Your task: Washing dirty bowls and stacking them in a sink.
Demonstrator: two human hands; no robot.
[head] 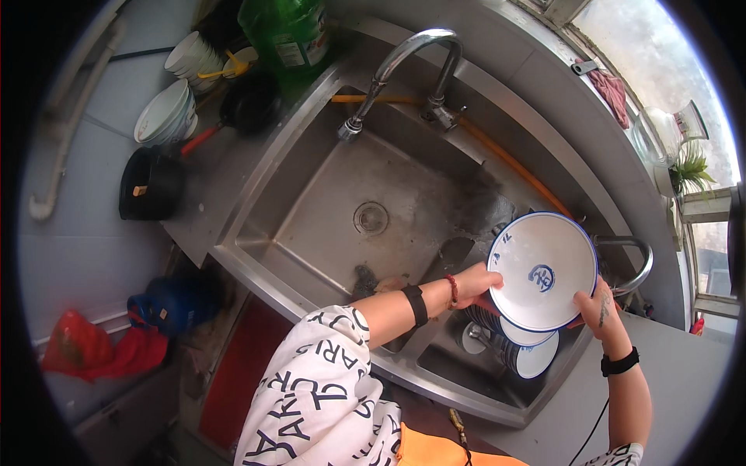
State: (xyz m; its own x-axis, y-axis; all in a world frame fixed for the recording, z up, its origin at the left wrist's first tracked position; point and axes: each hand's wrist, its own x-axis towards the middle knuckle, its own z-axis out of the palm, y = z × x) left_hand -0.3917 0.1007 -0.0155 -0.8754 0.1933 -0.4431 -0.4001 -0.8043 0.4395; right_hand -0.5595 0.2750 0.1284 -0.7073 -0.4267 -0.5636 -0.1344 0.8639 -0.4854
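Note:
A white plate (559, 247) with a blue rim and a blue mark at its centre is held up over the right side of the sink. My left hand (473, 285) grips its left edge, the thumb on the upper face. On the lower right edge my right hand (599, 307) holds it the same way. Below, in the smaller right basin (443, 361), white dishes (537, 356) stand stacked on edge, partly hidden by the plate. Beside them lies a metal spoon or ladle (478, 333), partly covered. Dark scrubbing mesh (365, 279) lies in the large basin (326, 204).
A chrome gooseneck faucet (417, 39) arches over the large basin; another curved spout (646, 262) rises at right. An orange hose (513, 160) runs behind. To the left stand white bowls (166, 113), a black pot (148, 183) and a green jug (285, 41). A plant (692, 169) sits by the window.

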